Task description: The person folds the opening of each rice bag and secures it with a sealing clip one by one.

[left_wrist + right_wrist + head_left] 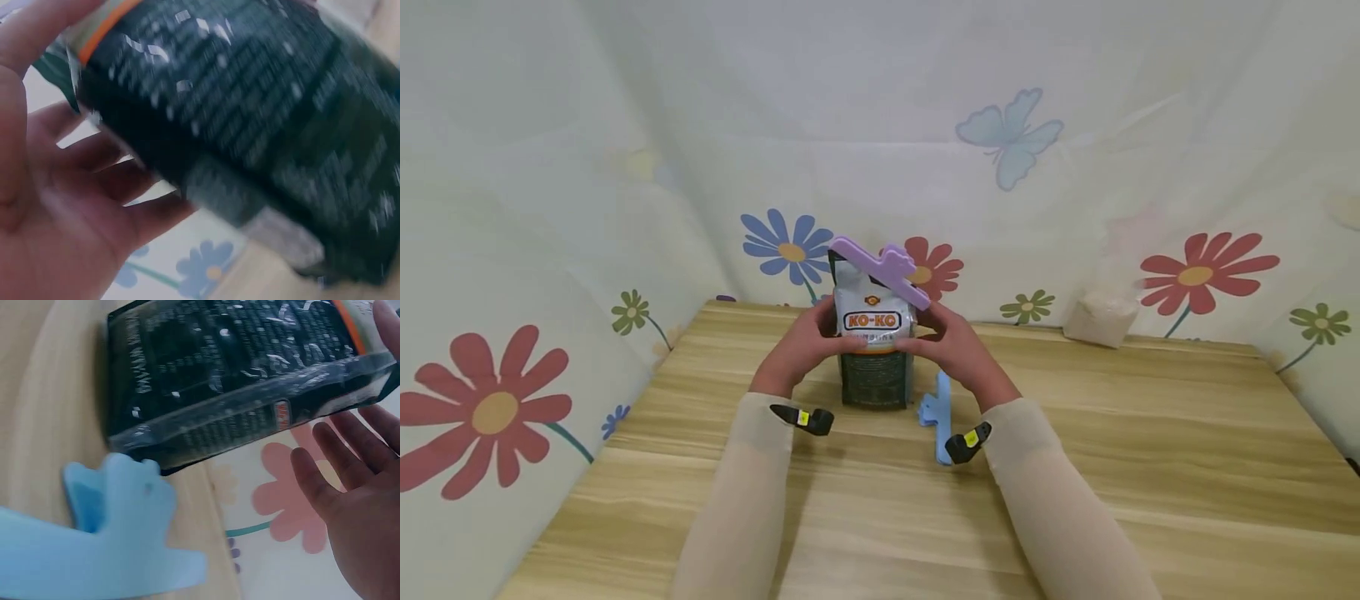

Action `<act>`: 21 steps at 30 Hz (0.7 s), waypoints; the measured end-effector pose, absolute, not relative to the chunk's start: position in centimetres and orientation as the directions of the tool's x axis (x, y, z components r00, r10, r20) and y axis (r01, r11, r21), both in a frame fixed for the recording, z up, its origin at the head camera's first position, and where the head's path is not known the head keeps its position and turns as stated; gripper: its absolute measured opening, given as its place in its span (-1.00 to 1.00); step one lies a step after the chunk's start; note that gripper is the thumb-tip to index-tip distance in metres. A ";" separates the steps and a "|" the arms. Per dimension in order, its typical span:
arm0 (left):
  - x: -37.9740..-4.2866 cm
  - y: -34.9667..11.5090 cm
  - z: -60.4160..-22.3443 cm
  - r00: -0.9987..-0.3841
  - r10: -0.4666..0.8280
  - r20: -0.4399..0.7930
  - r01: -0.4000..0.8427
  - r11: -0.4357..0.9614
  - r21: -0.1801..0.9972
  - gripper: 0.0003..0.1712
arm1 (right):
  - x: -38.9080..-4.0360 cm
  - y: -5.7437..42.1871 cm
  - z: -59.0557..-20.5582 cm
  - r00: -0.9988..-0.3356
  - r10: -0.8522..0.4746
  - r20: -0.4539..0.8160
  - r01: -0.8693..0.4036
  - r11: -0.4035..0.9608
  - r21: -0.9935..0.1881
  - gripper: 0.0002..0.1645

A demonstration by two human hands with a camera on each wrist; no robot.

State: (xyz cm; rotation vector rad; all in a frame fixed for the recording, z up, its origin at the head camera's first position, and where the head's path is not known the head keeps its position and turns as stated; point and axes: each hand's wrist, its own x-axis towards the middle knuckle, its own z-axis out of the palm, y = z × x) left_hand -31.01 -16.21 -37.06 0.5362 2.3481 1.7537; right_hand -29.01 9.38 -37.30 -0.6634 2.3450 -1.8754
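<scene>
A KO-KO bag (874,379), silver on top and dark green below, stands upright on the table. A purple clip (880,268) slants across its top edge. My left hand (801,350) holds the bag's left side, thumb in front and fingers behind. On the other side, my right hand (951,342) grips it the same way; in the right wrist view its fingers (350,450) reach behind the bag. A light blue clip (942,421) lies on the table just right of the bag, under my right wrist. The left wrist view of the bag (250,94) is blurred.
A small clear pack with pale contents (1101,317) sits at the table's back right, near the wall. Floral cloth (865,125) hangs behind and at both sides of the wooden table (880,517).
</scene>
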 end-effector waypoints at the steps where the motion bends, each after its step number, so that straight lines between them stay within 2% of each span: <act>1: -30.9 -16.5 -37.1 -0.917 0.392 0.070 0.182 0.256 0.949 -0.16 | -28.9 9.3 -37.5 -0.905 -0.371 0.206 -0.281 0.161 -0.946 -0.18; 5: -30.5 -17.4 -37.5 -0.906 0.423 0.036 0.178 0.303 0.936 -0.06 | -28.7 9.1 -38.1 -0.914 -0.364 0.179 -0.260 0.186 -0.948 -0.17; 13: -29.2 -18.1 -38.3 -0.917 0.399 -0.025 0.148 0.398 0.905 0.06 | -27.8 8.8 -38.8 -0.939 -0.333 0.092 -0.193 0.286 -0.939 -0.04; 21: -28.8 -17.8 -38.7 -0.930 0.366 0.008 0.178 0.432 0.884 0.07 | -27.2 8.5 -38.9 -0.934 -0.335 0.126 -0.223 0.268 -0.937 -0.14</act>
